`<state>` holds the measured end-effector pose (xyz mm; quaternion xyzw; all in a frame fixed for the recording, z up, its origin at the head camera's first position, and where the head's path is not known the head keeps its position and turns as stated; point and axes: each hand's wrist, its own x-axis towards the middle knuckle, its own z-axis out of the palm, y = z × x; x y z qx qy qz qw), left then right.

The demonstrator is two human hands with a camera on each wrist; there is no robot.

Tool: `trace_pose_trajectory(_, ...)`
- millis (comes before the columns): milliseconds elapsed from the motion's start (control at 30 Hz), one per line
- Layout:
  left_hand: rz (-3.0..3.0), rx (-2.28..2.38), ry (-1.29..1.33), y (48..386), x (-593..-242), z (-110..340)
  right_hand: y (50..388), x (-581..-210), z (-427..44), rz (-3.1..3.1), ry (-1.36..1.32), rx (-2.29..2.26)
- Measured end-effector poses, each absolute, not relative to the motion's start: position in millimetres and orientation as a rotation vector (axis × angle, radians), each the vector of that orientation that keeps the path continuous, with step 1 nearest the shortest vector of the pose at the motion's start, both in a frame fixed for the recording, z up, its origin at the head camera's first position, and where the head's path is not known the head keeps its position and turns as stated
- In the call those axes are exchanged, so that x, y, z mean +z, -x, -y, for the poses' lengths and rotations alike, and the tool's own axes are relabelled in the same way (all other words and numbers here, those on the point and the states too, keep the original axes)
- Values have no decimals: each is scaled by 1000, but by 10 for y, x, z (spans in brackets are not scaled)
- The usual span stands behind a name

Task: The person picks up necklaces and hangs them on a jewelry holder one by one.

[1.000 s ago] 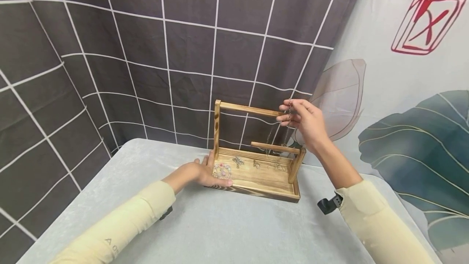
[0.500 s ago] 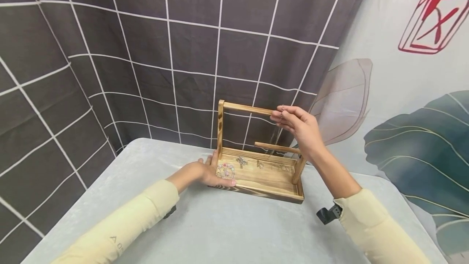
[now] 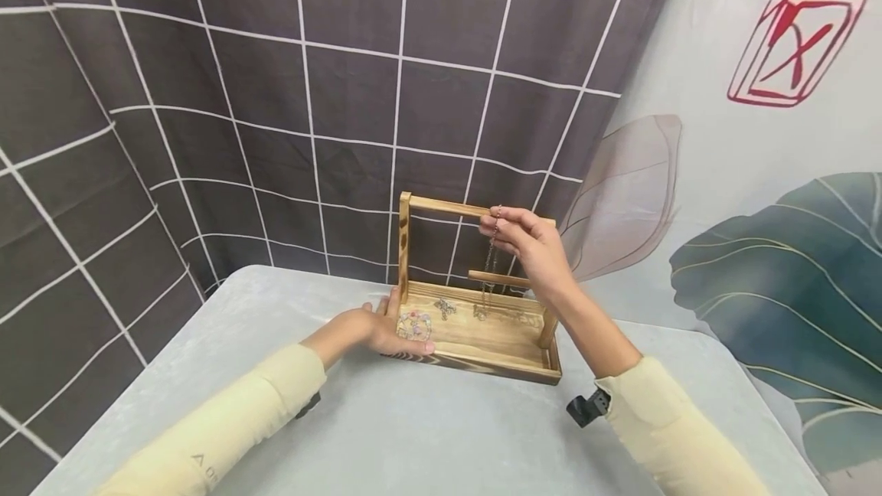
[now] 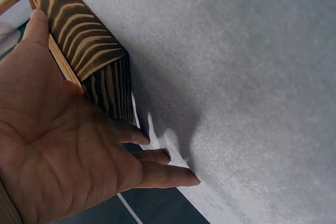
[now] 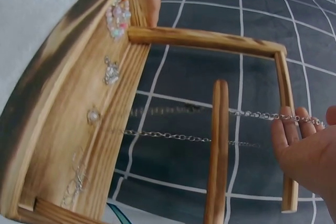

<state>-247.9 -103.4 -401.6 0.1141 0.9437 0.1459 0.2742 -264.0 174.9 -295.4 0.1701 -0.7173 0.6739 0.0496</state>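
Observation:
A wooden jewelry stand has a tray base, a high bar and a lower bar. My left hand lies against its left end, thumb on the front rim; in the left wrist view that hand's other visible fingers extend straight past the stand's corner. Near the high bar, my right hand pinches a silver chain, which hangs in front of or beside the lower bar. In the right wrist view the chain runs across that hand's fingertips.
Inside the tray lie a beaded bracelet, a silver piece, a small pendant and a thin tangled piece. A pale cloth covers the table; a dark gridded curtain stands behind.
My right hand has moved left along the high bar, carrying the chain with it. The left hand keeps its place at the stand's left end, and the head view has shifted slightly.

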Motion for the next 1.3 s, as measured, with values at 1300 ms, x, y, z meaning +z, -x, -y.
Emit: trace_pose_trajectory(1300,-2558,385,-321,2465,-4004,1007,2578,-3203,-1009,2315,-646,2030)
